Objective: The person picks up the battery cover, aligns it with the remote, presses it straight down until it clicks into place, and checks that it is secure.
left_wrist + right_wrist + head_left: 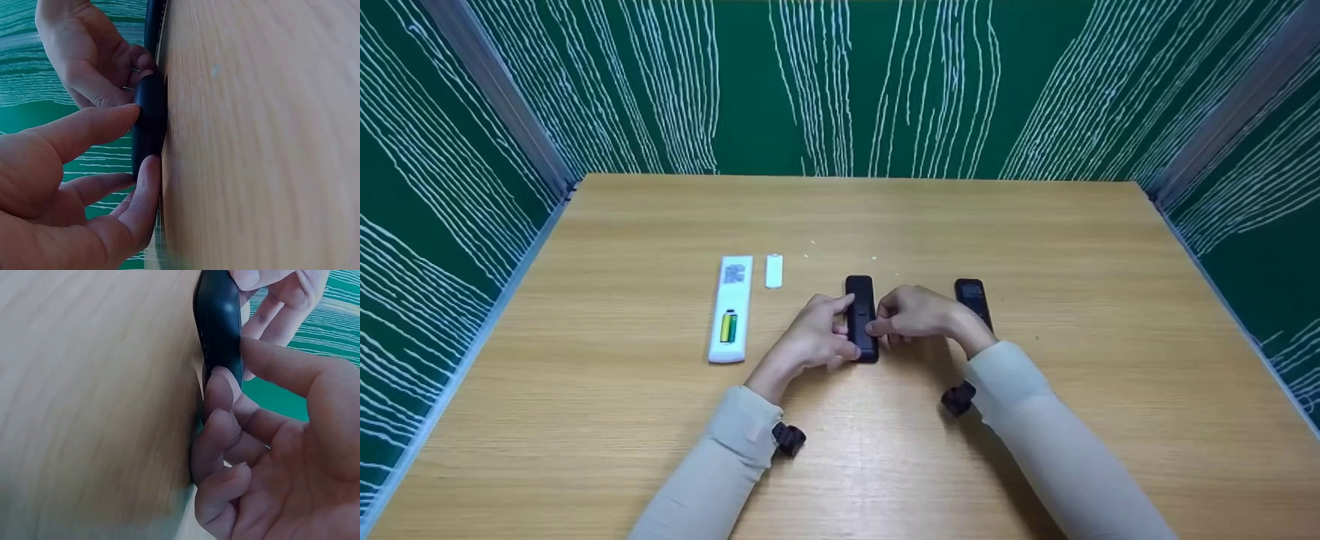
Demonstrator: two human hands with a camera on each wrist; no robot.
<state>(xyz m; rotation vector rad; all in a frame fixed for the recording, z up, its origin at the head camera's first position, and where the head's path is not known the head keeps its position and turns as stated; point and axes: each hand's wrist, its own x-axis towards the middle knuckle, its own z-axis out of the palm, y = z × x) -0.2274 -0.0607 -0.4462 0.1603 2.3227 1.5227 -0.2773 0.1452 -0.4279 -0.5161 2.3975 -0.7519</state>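
A black remote control point(862, 298) lies on the table between both hands, the panel with a small notch facing up. My left hand point(814, 334) grips it from the left, thumb near its lower end and fingers along its far left side. From the right, my right hand point(915, 311) holds its edge, with the thumb on the upper face and curled fingers at the side. In the right wrist view the remote's dark end point(219, 312) shows between the fingers of both hands. Its underside is hidden.
On the left lies a white remote control point(741, 300), its battery bay uncovered, with two batteries point(728, 328) inside. A white battery cover point(774, 271) is beside it. Another black device point(972, 294) lies right, partly behind my right wrist. Small pale crumbs dot the wooden table point(840, 217).
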